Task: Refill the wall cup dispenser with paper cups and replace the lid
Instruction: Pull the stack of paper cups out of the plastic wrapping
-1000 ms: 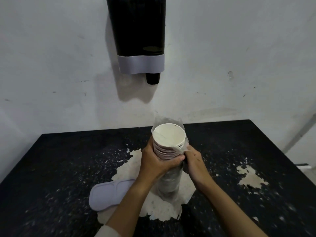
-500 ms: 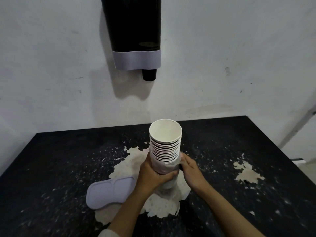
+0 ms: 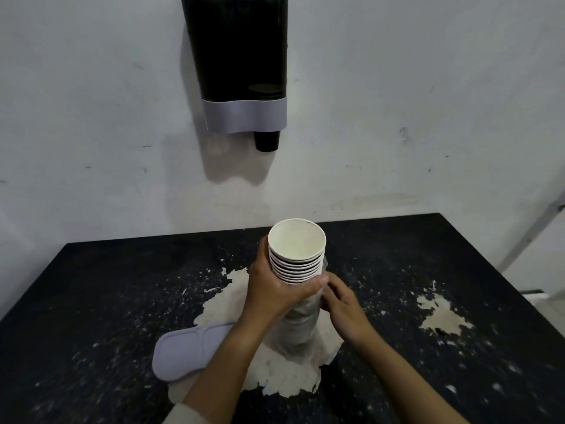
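Head view looks down on a black table [image 3: 91, 301] whose dark top is flecked with pale chips and has peeled in a large tan patch at its middle and a smaller one to the right. Nearest the person, a grey oblong lid [image 3: 189, 350] lies flat on the table, at the left edge of the large patch. Just beyond it stands a stack of white paper cups [image 3: 296, 252], mouth up, its lower part wrapped in a clear plastic sleeve [image 3: 298, 328]. The left hand [image 3: 275, 289] wraps the stack just below the bare rims, thumb across the front; the right hand [image 3: 342, 301] has its fingers curled against the sleeve on the right. Behind, on a scuffed white wall [image 3: 428, 87], hangs a dark dispenser [image 3: 238, 56] with a grey band and a black cup poking from its base. No writing is legible.
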